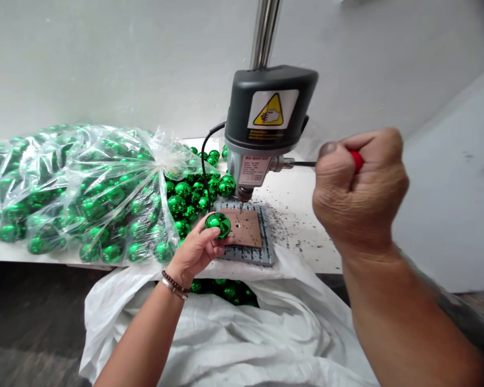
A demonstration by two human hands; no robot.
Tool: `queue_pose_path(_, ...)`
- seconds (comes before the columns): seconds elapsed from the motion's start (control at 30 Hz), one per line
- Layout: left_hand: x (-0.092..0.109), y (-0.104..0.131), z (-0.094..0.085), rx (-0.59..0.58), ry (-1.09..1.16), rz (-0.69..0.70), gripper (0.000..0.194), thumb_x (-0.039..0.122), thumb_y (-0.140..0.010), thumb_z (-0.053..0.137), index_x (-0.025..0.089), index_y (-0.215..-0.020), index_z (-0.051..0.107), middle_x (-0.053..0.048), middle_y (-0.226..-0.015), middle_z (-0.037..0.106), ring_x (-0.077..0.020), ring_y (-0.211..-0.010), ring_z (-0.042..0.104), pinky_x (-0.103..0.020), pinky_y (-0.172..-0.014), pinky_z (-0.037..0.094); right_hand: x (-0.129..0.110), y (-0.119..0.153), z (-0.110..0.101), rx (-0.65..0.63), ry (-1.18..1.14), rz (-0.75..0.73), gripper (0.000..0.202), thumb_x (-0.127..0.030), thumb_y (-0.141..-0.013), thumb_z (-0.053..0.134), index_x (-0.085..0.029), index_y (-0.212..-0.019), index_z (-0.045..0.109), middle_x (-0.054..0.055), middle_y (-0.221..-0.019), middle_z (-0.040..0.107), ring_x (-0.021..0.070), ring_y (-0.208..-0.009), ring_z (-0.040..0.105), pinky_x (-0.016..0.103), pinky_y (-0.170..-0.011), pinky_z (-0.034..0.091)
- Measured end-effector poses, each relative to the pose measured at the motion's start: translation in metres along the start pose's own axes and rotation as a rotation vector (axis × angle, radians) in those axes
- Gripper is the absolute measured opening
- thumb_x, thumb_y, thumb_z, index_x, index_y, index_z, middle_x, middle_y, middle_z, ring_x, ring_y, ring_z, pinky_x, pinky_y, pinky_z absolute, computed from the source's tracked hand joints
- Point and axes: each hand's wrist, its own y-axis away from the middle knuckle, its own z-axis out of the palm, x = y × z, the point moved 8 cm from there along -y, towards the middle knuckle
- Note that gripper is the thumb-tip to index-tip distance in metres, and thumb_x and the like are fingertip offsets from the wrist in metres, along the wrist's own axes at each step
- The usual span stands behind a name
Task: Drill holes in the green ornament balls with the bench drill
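My left hand point(201, 247) is closed around a shiny green ball ornament point(218, 226), held just left of the drill bit point(241, 206). Beneath the bit lies a brown board point(248, 228) with a small hole, resting on the grey base plate point(268, 250) of a bench drill point(271, 110). My right hand point(361, 188) is wrapped round the red knob point(357, 161) of the drill's feed lever point(303, 163). Most of the knob is hidden by the fingers. Ball and bit look apart, though the exact gap is hard to judge.
A tied clear plastic bag point(161, 156) full of green balls fills the table's left side, with loose green balls point(183, 189) beside it. Dark shavings point(296, 231) litter the white table point(318, 252). In front, a white sack point(242, 338) holds more green balls. A black cable point(204, 161) hangs beside the drill.
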Motion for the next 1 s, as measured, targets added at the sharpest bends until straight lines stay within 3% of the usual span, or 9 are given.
queue_pose_path(0.13,-0.003,-0.013,-0.003,0.049,0.026,-0.040,0.031,0.038,-0.080,0.072,0.016,-0.099,0.059,-0.004,-0.089,0.070,-0.0111,-0.064,0.069,-0.018,-0.051,0.049,-0.002,0.000,0.000,-0.008,-0.013,-0.016,0.021,-0.035,-0.092,0.045,-0.018,-0.080,0.046,-0.005,-0.066,0.047,0.0022,-0.057,0.038,0.019,-0.058,0.032)
queue_pose_path(0.23,-0.005,-0.021,-0.004,0.077,0.078,-0.078,0.027,0.040,-0.088,0.063,0.014,-0.095,0.060,-0.005,-0.085,0.070,-0.0093,-0.059,0.066,-0.017,-0.048,0.046,-0.003,-0.001,0.000,-0.002,-0.025,-0.035,0.021,-0.035,-0.091,0.045,-0.018,-0.078,0.046,-0.005,-0.066,0.046,0.0028,-0.057,0.038,0.020,-0.057,0.032)
queue_pose_path(0.43,-0.007,-0.028,-0.010,0.152,0.094,-0.060,0.024,0.031,-0.079,0.074,0.017,-0.083,0.055,0.001,-0.067,0.061,-0.0109,-0.061,0.065,-0.014,-0.044,0.041,-0.003,-0.001,0.001,0.002,-0.037,-0.028,0.021,-0.035,-0.091,0.044,-0.018,-0.078,0.046,-0.005,-0.065,0.042,0.0025,-0.056,0.037,0.020,-0.057,0.032)
queue_pose_path(0.53,-0.004,-0.030,-0.010,0.169,-0.092,-0.015,0.034,0.027,-0.070,0.080,0.019,-0.091,0.054,0.003,-0.074,0.061,-0.0099,-0.060,0.065,-0.013,-0.042,0.036,-0.003,-0.001,0.000,-0.001,-0.040,-0.019,0.021,-0.035,-0.091,0.044,-0.018,-0.078,0.046,-0.005,-0.065,0.042,0.0025,-0.057,0.037,0.020,-0.058,0.032)
queue_pose_path(0.7,0.007,-0.034,-0.010,0.222,-0.420,0.103,0.049,0.035,-0.072,0.078,0.018,-0.113,0.057,0.001,-0.085,0.064,-0.0052,-0.058,0.056,-0.016,-0.050,0.041,-0.005,0.000,-0.001,-0.006,-0.045,-0.018,0.022,-0.035,-0.091,0.043,-0.019,-0.077,0.045,-0.006,-0.063,0.043,0.0029,-0.055,0.035,0.020,-0.058,0.033)
queue_pose_path(1.0,0.022,-0.047,-0.012,0.289,-0.842,0.287,0.053,0.032,-0.066,0.081,0.015,-0.113,0.063,-0.006,-0.094,0.069,-0.0173,-0.084,0.062,-0.028,-0.078,0.050,-0.006,-0.001,-0.001,-0.014,-0.065,-0.039,0.020,-0.033,-0.093,0.043,-0.018,-0.079,0.044,-0.006,-0.063,0.040,0.0022,-0.055,0.034,0.018,-0.059,0.032)
